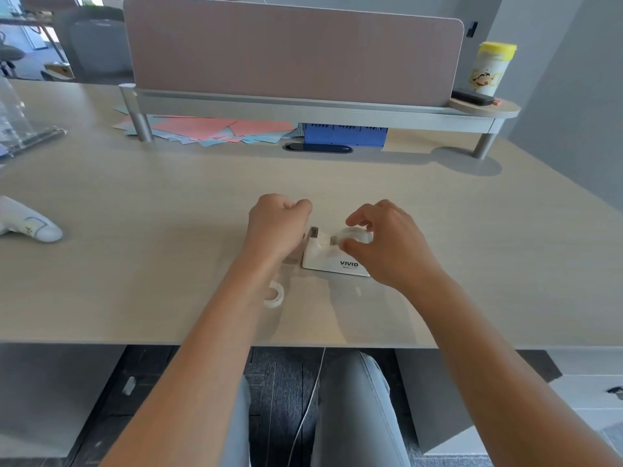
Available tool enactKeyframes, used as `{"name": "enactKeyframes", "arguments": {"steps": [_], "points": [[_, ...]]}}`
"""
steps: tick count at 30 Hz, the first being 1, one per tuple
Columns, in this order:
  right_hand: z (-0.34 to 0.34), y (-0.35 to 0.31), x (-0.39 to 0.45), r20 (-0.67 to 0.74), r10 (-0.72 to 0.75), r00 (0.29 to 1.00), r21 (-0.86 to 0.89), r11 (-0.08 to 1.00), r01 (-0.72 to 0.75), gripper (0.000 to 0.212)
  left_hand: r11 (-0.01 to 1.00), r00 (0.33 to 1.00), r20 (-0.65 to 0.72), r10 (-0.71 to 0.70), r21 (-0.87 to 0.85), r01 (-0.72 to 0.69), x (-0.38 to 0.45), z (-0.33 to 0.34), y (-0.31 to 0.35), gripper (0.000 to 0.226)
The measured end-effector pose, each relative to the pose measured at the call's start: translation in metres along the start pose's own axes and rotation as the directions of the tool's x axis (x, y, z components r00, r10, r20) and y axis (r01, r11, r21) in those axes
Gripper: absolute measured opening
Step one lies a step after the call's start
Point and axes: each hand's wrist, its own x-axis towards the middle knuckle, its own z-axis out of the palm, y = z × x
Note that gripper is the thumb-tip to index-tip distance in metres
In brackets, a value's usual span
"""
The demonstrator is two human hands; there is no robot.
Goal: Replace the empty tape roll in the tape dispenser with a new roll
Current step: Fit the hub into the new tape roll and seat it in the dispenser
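Observation:
A white tape dispenser [328, 259] marked VIVID stands on the desk in front of me. A clear tape roll [350, 234] sits in its top cradle, and my right hand [387, 244] grips that roll with fingers and thumb. My left hand [276, 224] is curled into a fist just left of the dispenser's cutter end [314, 232]; whether it pinches a tape end I cannot tell. A second, thin clear roll [273, 296] lies flat on the desk near my left forearm.
The desk edge [101, 342] runs below my forearms. At the back stands a monitor shelf [303, 111] with pink and blue papers [215, 129] and a blue box [344, 134] under it. A white glove [30, 224] lies at the far left, and a yellow-lidded canister [488, 67] stands at the back right.

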Motion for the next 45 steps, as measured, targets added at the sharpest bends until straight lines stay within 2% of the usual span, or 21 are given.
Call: {"name": "enactKeyframes", "arguments": {"steps": [3, 8, 15, 21, 29, 34, 37, 39, 42, 45], "points": [[0.006, -0.005, 0.000, -0.007, 0.027, 1.000, -0.023, 0.999, -0.027, 0.039, 0.977, 0.993, 0.063, -0.104, -0.179, 0.114, 0.005, -0.005, -0.009, 0.014], [0.014, -0.011, -0.001, -0.016, 0.055, 0.998, -0.029, 0.998, -0.056, 0.036, 0.910, 0.979, 0.102, -0.174, -0.364, 0.200, 0.008, -0.014, -0.015, 0.013], [0.027, -0.019, 0.001, -0.101, 0.115, 0.988, 0.028, 0.993, -0.113, 0.037, 0.860, 0.974, 0.142, -0.179, -0.458, 0.225, 0.012, -0.018, -0.023, 0.017], [0.039, -0.029, 0.005, -0.130, 0.200, 0.971, 0.165, 0.970, -0.177, 0.038, 0.791, 0.961, 0.178, -0.210, -0.548, 0.274, 0.016, -0.022, -0.033, 0.017], [0.047, -0.037, 0.010, -0.139, 0.281, 0.950, 0.118, 0.957, -0.266, 0.045, 0.736, 0.936, 0.261, -0.236, -0.581, 0.347, 0.020, -0.029, -0.044, 0.024], [0.046, -0.039, 0.012, -0.115, 0.312, 0.943, 0.149, 0.944, -0.294, 0.045, 0.819, 0.918, 0.277, -0.284, -0.427, 0.382, 0.023, -0.039, -0.048, 0.011], [0.046, -0.040, 0.008, -0.137, 0.287, 0.948, 0.135, 0.954, -0.269, 0.039, 0.874, 0.930, 0.218, -0.295, -0.332, 0.355, 0.020, -0.041, -0.046, 0.014], [0.045, -0.035, 0.002, -0.178, 0.232, 0.956, 0.222, 0.956, -0.191, 0.028, 0.928, 0.961, 0.124, -0.248, -0.253, 0.273, 0.016, -0.040, -0.046, 0.018], [0.038, -0.024, -0.014, -0.273, 0.213, 0.938, 0.370, 0.923, -0.102, 0.028, 0.999, 0.999, -0.047, -0.007, -0.033, 0.005, 0.000, -0.033, -0.046, 0.022], [0.036, -0.013, -0.033, -0.389, 0.239, 0.890, 0.336, 0.936, -0.105, 0.027, 0.965, 0.970, -0.009, 0.245, 0.097, -0.243, -0.019, -0.020, -0.045, 0.036]]}}
